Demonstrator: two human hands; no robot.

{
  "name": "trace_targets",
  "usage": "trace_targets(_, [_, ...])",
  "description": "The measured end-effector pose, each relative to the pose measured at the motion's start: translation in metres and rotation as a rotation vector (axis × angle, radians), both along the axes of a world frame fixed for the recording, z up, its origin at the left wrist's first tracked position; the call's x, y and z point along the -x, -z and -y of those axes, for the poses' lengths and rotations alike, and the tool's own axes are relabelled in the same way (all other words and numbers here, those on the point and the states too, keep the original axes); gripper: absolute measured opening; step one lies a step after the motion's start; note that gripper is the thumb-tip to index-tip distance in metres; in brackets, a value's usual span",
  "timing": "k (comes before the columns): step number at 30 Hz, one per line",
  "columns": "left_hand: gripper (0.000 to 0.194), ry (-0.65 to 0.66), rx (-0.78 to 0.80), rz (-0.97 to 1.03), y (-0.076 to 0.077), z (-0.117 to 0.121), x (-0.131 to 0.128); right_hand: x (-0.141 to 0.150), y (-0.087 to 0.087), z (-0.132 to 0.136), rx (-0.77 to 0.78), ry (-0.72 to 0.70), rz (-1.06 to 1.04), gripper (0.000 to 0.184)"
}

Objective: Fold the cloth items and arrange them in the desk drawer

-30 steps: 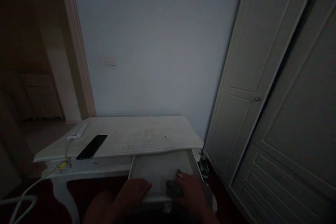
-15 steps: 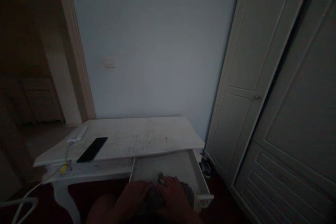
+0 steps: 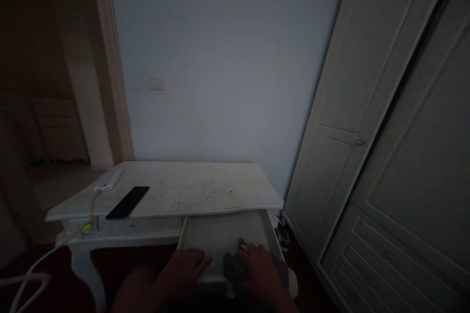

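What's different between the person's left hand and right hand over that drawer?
The right hand is on a bunched, dark grey cloth, while the left hand shows no cloth. The left hand is at the left side of the drawer; the right hand is farther right. Both are bare and near the open drawer's front.
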State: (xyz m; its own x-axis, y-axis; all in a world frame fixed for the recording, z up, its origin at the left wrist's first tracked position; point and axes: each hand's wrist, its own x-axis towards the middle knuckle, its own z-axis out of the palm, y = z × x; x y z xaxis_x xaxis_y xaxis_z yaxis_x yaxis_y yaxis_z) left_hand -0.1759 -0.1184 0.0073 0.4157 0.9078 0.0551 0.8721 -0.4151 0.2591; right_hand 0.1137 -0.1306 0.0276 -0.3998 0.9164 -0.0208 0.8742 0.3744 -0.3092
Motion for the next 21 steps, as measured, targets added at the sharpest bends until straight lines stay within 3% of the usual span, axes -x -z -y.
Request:
trace_targets(4, [0.062,-0.005,0.036,-0.017,0.0,0.0,0.003,0.057,0.0,-0.001,0.015,-0.105,-0.066,0.075])
trace_targets(8, [0.057,0.03,0.06,0.001,-0.001,0.001,0.006,0.075,0.003,-0.001,0.028,-0.138,-0.112,0.078])
trace_targets(13, [0.056,-0.02,0.063,-0.05,-0.008,0.005,0.001,0.037,0.005,-0.004,0.028,-0.118,-0.101,0.076])
trace_targets(18, [0.053,-0.004,0.029,-0.096,-0.013,0.006,-0.002,-0.023,-0.011,-0.002,0.06,-0.005,-0.072,0.073])
trace_targets(21, [0.053,-0.001,0.039,-0.117,-0.012,0.006,-0.001,-0.041,-0.016,0.0,0.074,0.049,-0.046,0.074])
